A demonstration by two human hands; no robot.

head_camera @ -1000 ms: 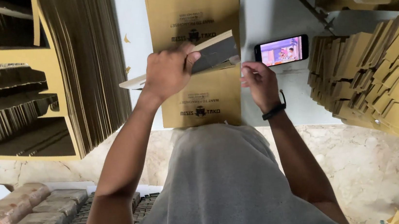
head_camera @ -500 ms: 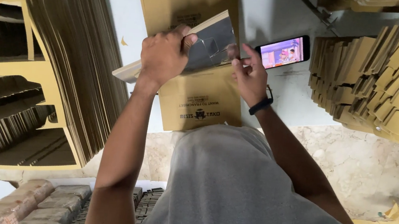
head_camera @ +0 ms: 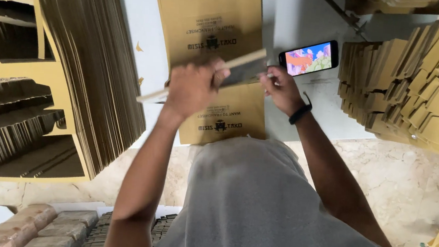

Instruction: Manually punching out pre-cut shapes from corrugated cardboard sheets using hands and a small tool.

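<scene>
My left hand [head_camera: 193, 86] grips a flat cardboard piece [head_camera: 246, 67], lifted and tilted above a printed flat cardboard sheet [head_camera: 213, 21] that lies on the white surface. My right hand [head_camera: 282, 89], a dark band on its wrist, pinches the right end of the same piece. A phone [head_camera: 310, 57] with a bright lit screen lies just right of my right hand.
A tall stack of flat cardboard sheets [head_camera: 91, 57] and open yellow boxes with dividers [head_camera: 16, 120] stand at the left. Folded cardboard boxes [head_camera: 421, 89] are piled at the right. Marble floor [head_camera: 411, 190] shows below; brown packages [head_camera: 32, 226] lie bottom left.
Both hands shifted a little down and left with the cardboard piece, which now lies flatter and more edge-on; my right hand has closed on its right end.
</scene>
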